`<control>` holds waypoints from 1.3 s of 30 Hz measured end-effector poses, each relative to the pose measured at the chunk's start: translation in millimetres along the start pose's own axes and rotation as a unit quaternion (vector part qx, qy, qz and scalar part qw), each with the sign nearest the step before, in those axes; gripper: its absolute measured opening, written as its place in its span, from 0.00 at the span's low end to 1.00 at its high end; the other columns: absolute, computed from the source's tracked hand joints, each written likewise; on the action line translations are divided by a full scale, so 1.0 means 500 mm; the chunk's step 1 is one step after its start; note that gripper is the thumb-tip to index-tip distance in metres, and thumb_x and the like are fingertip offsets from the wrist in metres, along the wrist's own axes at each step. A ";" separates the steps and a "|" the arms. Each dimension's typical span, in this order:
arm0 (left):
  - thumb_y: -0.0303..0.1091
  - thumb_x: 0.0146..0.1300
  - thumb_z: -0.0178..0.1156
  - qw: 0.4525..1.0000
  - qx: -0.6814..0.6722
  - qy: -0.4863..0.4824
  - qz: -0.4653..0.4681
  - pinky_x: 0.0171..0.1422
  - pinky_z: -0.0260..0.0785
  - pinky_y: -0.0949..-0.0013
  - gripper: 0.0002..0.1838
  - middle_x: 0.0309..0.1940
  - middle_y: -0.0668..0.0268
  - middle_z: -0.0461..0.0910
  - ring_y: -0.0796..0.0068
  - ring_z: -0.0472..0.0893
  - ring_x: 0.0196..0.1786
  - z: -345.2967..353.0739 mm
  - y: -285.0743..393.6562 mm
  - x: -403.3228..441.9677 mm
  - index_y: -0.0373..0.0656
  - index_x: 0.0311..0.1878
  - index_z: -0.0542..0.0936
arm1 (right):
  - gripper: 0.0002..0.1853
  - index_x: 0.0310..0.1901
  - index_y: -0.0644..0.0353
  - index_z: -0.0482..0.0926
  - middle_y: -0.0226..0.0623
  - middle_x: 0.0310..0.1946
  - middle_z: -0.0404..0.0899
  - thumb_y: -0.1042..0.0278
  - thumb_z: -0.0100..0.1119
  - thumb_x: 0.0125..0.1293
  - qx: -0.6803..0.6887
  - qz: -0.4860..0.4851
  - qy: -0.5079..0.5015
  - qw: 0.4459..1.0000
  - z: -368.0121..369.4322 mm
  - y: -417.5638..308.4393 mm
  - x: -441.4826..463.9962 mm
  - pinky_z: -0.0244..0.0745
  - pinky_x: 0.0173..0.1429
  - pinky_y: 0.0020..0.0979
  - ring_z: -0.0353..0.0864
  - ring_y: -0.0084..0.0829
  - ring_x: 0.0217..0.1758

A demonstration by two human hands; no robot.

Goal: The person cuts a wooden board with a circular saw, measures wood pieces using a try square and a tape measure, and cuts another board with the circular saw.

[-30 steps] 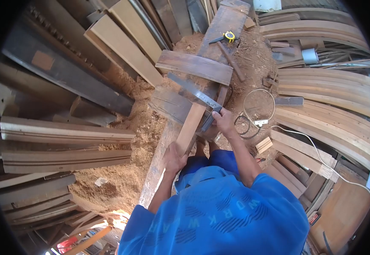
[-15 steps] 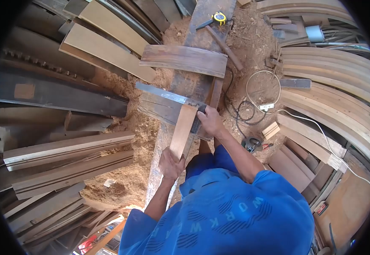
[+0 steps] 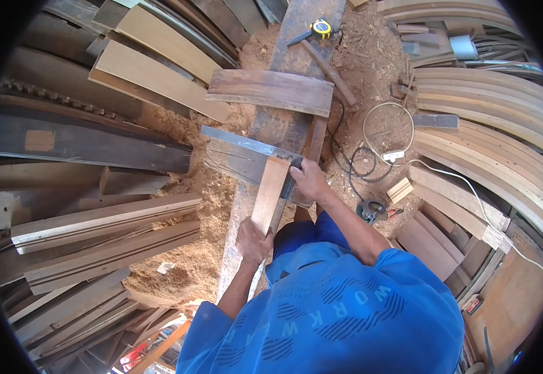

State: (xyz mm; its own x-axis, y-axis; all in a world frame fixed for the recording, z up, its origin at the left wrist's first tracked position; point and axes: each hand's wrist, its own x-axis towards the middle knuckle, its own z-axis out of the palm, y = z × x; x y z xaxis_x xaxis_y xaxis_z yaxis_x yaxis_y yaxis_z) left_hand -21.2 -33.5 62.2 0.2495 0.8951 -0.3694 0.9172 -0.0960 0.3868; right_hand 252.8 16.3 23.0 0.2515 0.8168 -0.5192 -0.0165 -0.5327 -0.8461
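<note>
My left hand is closed around the lower end of a short, light wooden board, which slants up and away from me. At the board's far end lies a try square, its shiny metal blade reaching out to the left. My right hand grips the square's dark stock beside the board's right edge; part of the stock is hidden by the fingers. Beneath them is a grey, worn plank. Just beyond, a curved brown board lies crosswise.
A hammer and a yellow tape measure lie at the far end of the bench plank. Stacked boards fill the left, curved timbers the right. A power tool and its cable rest on sawdust to the right.
The view has shifted slightly. Both hands keep their hold on the board and the try square, with hardly any movement between them.
</note>
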 end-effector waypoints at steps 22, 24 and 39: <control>0.59 0.58 0.76 0.992 -0.089 -0.046 -0.078 0.85 0.55 0.43 0.58 0.77 0.41 0.67 0.40 0.64 0.81 -0.046 -0.161 0.125 0.47 0.85 0.58 | 0.09 0.40 0.62 0.84 0.26 0.26 0.81 0.67 0.59 0.77 0.013 -0.087 0.158 0.984 -0.131 -0.086 0.025 0.74 0.32 0.26 0.79 0.19 0.27; 0.61 0.53 0.78 0.999 -0.005 -0.023 -0.039 0.85 0.49 0.36 0.64 0.80 0.40 0.60 0.35 0.57 0.82 -0.050 -0.116 0.097 0.52 0.87 0.52 | 0.09 0.41 0.61 0.84 0.27 0.26 0.82 0.66 0.58 0.78 0.042 -0.096 0.164 0.981 -0.147 -0.105 0.033 0.75 0.32 0.26 0.80 0.19 0.27; 0.51 0.52 0.74 0.982 0.162 0.042 -0.087 0.80 0.41 0.22 0.65 0.78 0.20 0.45 0.16 0.47 0.79 0.054 -0.050 0.009 0.57 0.88 0.45 | 0.05 0.46 0.53 0.79 0.29 0.32 0.83 0.64 0.59 0.79 0.223 -0.059 0.223 0.947 -0.481 -0.285 0.562 0.80 0.31 0.31 0.83 0.24 0.28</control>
State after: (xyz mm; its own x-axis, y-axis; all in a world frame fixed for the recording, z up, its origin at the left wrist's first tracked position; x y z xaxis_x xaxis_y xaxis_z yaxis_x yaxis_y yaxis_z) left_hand -34.5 -38.7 28.1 0.0663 0.9418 -0.3297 0.9978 -0.0595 0.0308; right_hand 558.8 268.6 26.6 0.6600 0.6367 -0.3988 -0.3441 -0.2157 -0.9138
